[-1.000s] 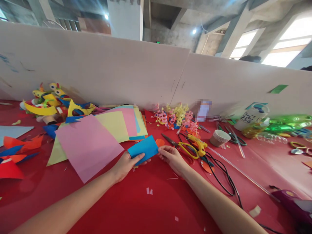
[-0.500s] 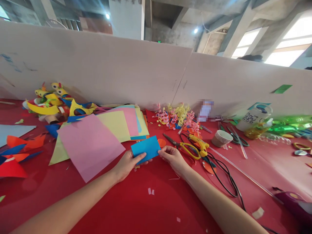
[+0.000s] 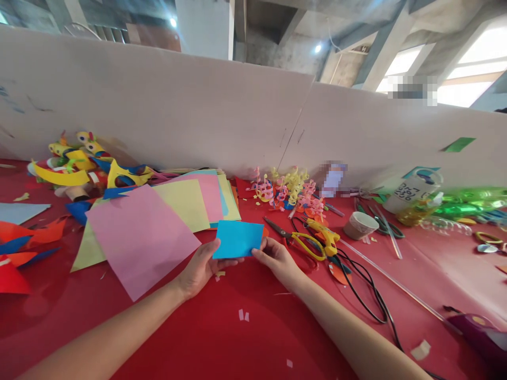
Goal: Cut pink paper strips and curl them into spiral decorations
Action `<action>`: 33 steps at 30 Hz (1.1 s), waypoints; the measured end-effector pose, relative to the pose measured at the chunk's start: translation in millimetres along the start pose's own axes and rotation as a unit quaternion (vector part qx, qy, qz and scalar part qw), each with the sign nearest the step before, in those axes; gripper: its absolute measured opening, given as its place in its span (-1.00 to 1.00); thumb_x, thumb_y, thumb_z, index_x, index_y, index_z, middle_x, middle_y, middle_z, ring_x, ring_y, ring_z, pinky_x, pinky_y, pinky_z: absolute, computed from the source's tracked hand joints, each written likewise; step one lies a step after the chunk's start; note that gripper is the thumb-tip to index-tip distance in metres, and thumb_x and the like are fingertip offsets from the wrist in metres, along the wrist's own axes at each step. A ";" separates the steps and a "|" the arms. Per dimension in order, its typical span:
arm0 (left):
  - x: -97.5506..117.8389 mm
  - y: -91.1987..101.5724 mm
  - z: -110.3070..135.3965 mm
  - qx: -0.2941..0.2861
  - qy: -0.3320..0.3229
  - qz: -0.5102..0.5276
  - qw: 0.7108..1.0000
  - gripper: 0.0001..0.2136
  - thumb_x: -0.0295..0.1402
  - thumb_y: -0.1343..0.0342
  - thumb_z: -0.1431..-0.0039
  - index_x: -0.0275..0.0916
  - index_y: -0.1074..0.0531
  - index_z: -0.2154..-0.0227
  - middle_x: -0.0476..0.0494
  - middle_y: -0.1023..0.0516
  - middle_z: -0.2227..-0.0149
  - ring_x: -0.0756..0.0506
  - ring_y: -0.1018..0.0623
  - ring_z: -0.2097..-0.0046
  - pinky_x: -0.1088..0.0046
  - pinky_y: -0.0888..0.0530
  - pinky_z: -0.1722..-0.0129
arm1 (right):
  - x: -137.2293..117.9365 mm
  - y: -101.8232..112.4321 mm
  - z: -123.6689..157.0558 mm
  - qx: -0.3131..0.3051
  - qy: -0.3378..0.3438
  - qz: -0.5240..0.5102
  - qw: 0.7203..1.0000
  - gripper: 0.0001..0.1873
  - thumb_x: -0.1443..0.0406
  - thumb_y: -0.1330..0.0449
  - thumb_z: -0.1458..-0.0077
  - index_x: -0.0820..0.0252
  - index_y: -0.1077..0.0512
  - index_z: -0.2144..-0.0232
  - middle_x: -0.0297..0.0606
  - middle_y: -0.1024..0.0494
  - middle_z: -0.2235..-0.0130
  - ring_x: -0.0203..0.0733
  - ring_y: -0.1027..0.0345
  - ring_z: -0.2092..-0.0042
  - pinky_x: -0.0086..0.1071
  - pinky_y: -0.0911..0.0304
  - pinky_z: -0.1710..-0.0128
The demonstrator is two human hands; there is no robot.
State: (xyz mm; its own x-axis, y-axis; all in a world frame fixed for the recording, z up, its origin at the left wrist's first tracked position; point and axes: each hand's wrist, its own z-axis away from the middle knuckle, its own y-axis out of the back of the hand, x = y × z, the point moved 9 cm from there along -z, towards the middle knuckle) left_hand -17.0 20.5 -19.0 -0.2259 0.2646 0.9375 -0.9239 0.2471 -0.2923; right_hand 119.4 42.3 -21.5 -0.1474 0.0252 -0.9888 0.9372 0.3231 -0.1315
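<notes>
A small blue rectangle of paper [image 3: 239,238] is held up between my two hands, above the red table. My left hand [image 3: 203,266] grips its left edge, thumb at the side and fingers running beneath it. At the lower right corner, my right hand [image 3: 277,258] pinches the paper between thumb and fingers. Yellow-handled scissors [image 3: 307,245] lie just beyond my right hand, beside a yellow glue gun [image 3: 325,235] with a black cord. To the left of my left hand is a large pink sheet [image 3: 140,237].
Stacked coloured sheets [image 3: 188,198] lie at the back left. Pink and yellow paper curls [image 3: 293,192] stand against the white partition [image 3: 166,105]. A paper cup [image 3: 360,225], a clear rod [image 3: 392,282] and bottles [image 3: 414,192] occupy the right. Yellow toy figures [image 3: 71,163] sit far left.
The blue paper has been turned to lie more level. My left thumb has shifted from its face to its left edge, and my right hand has moved to its lower right corner.
</notes>
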 end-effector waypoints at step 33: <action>13.9 -19.3 5.8 0.024 -0.105 -0.144 0.984 -0.83 -0.28 -0.18 0.00 -0.19 -0.50 0.31 -0.11 -0.58 0.18 -0.17 -0.52 0.12 0.31 -0.39 0.05 | 7.1 -13.7 6.8 0.004 0.023 0.040 0.999 -0.67 0.06 -0.26 0.10 0.15 -0.28 0.57 -0.38 -0.35 0.52 -0.29 -0.22 0.45 -0.40 -0.17 0.40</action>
State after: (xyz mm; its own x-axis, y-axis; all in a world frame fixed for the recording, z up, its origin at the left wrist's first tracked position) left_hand -4.1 14.0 0.8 -0.0074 -0.0100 0.9999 -0.9711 0.2386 -0.0048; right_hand 107.7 31.6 -27.2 -0.0861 0.0945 -0.9918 0.9493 0.3100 -0.0529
